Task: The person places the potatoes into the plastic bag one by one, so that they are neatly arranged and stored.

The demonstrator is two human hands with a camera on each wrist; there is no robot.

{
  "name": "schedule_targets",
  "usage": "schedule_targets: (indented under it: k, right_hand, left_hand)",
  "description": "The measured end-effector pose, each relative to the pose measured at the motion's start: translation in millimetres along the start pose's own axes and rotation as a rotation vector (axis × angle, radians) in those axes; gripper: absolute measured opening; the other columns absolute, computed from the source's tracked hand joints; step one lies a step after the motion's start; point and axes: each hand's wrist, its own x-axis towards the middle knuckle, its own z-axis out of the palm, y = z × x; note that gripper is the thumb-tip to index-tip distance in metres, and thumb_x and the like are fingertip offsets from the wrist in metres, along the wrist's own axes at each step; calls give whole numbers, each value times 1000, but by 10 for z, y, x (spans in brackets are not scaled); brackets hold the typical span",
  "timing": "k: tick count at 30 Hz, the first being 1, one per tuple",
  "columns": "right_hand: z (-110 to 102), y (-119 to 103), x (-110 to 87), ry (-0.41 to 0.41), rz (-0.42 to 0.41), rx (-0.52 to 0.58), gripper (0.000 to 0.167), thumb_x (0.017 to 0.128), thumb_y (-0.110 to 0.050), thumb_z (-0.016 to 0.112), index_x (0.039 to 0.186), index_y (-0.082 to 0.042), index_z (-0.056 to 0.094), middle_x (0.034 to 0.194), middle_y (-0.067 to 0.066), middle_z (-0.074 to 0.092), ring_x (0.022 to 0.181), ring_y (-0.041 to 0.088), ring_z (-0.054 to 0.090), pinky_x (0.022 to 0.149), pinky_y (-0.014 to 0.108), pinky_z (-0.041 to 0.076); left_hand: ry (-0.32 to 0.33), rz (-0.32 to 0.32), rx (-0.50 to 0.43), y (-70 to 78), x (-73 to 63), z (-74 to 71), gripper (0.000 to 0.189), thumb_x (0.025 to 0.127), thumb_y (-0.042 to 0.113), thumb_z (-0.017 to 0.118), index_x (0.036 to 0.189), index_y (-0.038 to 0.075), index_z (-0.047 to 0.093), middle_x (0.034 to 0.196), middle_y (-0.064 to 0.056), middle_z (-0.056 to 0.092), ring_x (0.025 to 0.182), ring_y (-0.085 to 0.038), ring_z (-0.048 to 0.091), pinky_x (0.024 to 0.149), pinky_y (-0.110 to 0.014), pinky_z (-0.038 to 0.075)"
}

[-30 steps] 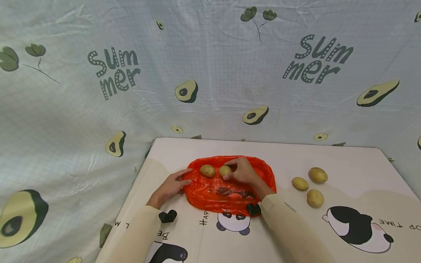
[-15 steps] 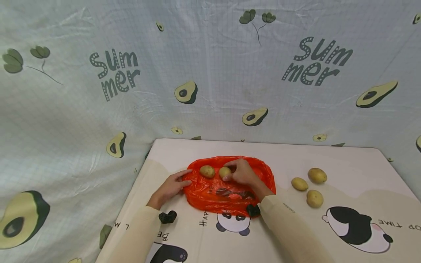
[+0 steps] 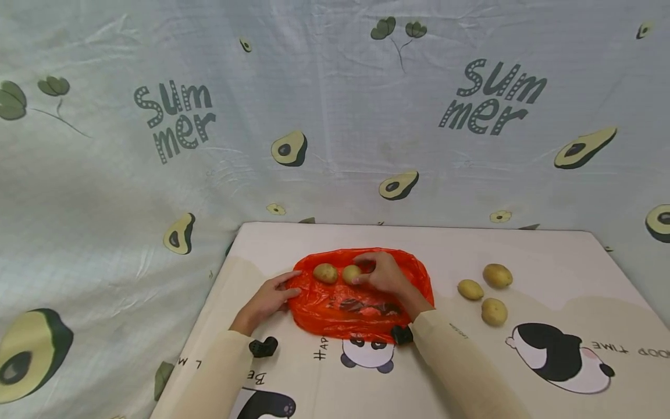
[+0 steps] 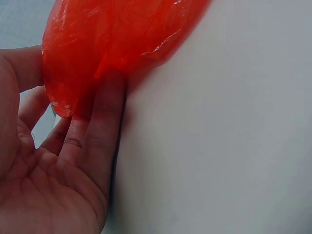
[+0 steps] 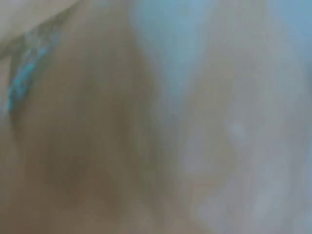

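A red plastic bag lies spread on the table in the head view, its rim opened out. My left hand grips the bag's left edge, with red film between thumb and fingers in the left wrist view. On the bag, my right hand holds a small potato between thumb and fingertips. Just left of it a larger potato rests on the red film. The right wrist view is too blurred to make out the hand's work.
Three more potatoes lie on the right side of the table: one at the back, a small one and a round one. A small black object sits near my left sleeve. A patterned cloth hangs behind the table.
The head view has shifted slightly, so everything appears a little further left. Both hands, the bag and the potatoes keep their places relative to each other.
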Motion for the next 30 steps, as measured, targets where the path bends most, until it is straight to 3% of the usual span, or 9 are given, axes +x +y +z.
schedule_targets:
  k: [13,21,30]
  right_hand:
    - [-135,17,-103,37,-56,31,40,84,-16,87,123,-15,77,124,6,74,118,27,63,105,50,54]
    - [-294,42,-207,48,-15,83,39,87,-14,84,125,-15,76,126,7,74,118,29,64,103,48,55]
    - [-557,123,-370,70,-26,107,41,88,-14,83,127,-11,74,126,13,73,113,32,65,97,44,58]
  left_hand:
    - [0,-5,0,-11,2,6,54,105,18,60,157,15,47,150,-20,54,103,-23,59,76,-27,51]
    - [-1,-6,0,-11,0,-8,55,105,19,60,157,15,47,152,-20,52,105,-24,58,76,-27,51]
    - [-7,-11,-2,16,-6,8,55,104,19,61,158,15,46,151,-20,52,105,-23,58,76,-26,51]
